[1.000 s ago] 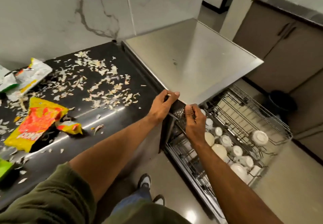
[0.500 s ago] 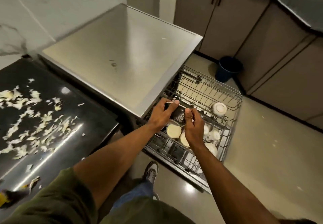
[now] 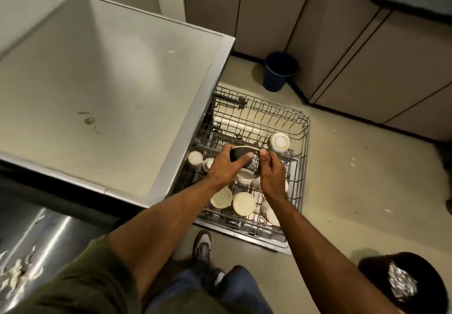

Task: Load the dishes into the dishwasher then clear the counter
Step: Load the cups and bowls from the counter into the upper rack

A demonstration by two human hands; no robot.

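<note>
Pulled out from under the steel dishwasher top [image 3: 102,88]: a wire rack [image 3: 302,157] holding pale upturned bowls [image 3: 243,203] along its near edge and one cup [image 3: 279,142] by its far right side. Above the rack's middle, a dark patterned cup [image 3: 241,155], wrapped by the left hand [image 3: 226,166], rim pinched by the right hand [image 3: 271,174]. Beige floor, blue bin [image 3: 280,71] against grey cabinets [image 3: 367,44].

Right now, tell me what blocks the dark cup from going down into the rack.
White bowls sit upturned right under the dark cup held by the left hand and right hand; the rack is bare farther back.
</note>
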